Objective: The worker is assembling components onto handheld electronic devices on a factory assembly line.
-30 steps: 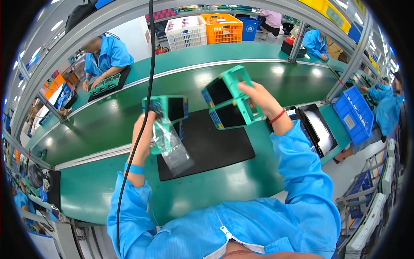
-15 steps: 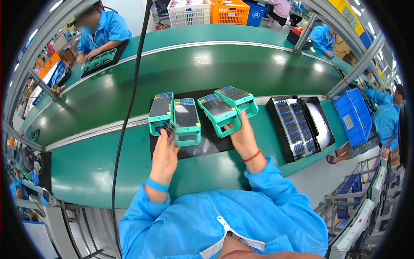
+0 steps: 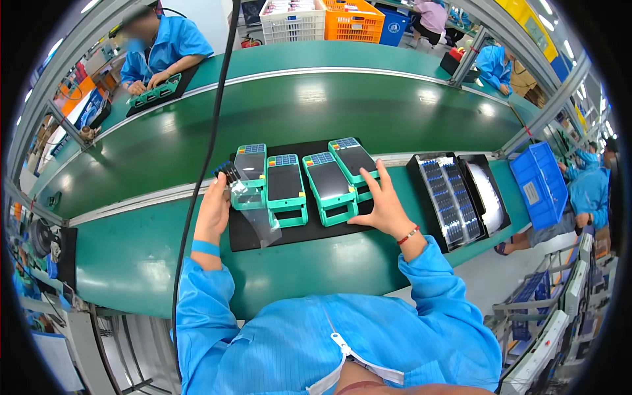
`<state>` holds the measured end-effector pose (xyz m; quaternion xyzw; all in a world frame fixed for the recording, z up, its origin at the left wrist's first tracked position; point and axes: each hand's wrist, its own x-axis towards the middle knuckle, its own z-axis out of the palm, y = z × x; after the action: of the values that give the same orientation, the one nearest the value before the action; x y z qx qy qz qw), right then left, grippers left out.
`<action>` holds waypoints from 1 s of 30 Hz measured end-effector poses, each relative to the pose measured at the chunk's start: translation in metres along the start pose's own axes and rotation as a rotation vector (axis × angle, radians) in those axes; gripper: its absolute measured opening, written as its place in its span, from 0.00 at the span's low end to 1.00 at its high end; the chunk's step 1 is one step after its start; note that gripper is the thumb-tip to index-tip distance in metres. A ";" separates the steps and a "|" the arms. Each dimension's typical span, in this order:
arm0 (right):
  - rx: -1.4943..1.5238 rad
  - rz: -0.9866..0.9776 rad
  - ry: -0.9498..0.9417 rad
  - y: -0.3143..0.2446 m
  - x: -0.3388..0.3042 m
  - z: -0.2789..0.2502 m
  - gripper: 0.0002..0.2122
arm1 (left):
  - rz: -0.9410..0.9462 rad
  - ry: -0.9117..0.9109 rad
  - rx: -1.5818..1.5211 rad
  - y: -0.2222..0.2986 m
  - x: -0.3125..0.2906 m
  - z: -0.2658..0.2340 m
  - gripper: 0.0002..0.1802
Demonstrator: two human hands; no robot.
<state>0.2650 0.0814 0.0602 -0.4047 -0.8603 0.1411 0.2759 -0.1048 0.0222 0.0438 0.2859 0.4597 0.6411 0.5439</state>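
Note:
Several green-framed handheld payment terminals, with dark screens and blue keypads, lie side by side on a black mat [image 3: 253, 238]. My left hand [image 3: 212, 214] is beside the leftmost terminal [image 3: 251, 161], its fingertips closed on a small dark, blue-flecked piece [image 3: 225, 170]. Clear plastic film [image 3: 262, 227] hangs from about there across that terminal's lower end. Over the right pair, my right hand [image 3: 385, 209] has its thumb and fingers spread. Its thumb is by the lower frame of the inner terminal [image 3: 327, 181], its fingers over the outer terminal [image 3: 354, 158]; contact is hard to tell.
Right of the mat stands a black tray [image 3: 421, 209] with rows of dark-blue parts in clear plastic, and another black tray [image 3: 494, 172] with white lining. A blue bin [image 3: 538, 184] is farther right. A black cable [image 3: 205, 161] hangs at my left. Co-workers sit across the green conveyor [image 3: 309, 105].
My left hand has moved left, away from the terminals' middle, with the dark piece and film. My right hand has let go of the right pair, now lying flatter, and spread its fingers.

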 end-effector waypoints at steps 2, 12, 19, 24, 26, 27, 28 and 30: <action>-0.004 0.012 -0.002 0.001 0.000 0.001 0.47 | 0.028 -0.028 0.048 0.000 -0.004 0.000 0.17; -0.157 0.052 0.070 -0.031 0.002 0.004 0.41 | 0.380 0.207 0.855 -0.008 -0.078 0.035 0.12; 0.575 -0.168 -0.150 -0.097 0.029 0.008 0.12 | 0.417 -0.138 0.834 0.003 -0.107 0.071 0.07; 0.751 -0.163 -0.300 -0.111 0.038 0.029 0.06 | 0.518 -0.139 0.874 -0.005 -0.110 0.067 0.07; 0.601 -0.338 -0.146 -0.121 0.038 0.035 0.06 | 0.490 -0.048 0.974 -0.004 -0.111 0.062 0.08; 0.520 -0.401 -0.135 -0.126 0.038 0.035 0.06 | 0.405 0.046 0.919 -0.006 -0.109 0.056 0.11; 0.529 -0.386 -0.112 -0.131 0.039 0.035 0.06 | 0.285 0.144 0.831 -0.002 -0.108 0.050 0.13; 0.524 -0.356 0.000 -0.136 0.046 0.041 0.05 | 0.352 0.271 0.971 0.002 -0.105 0.029 0.12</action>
<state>0.1330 0.0304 0.1073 -0.1630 -0.8519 0.3077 0.3911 -0.0549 -0.0701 0.0716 0.4922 0.7146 0.4674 0.1692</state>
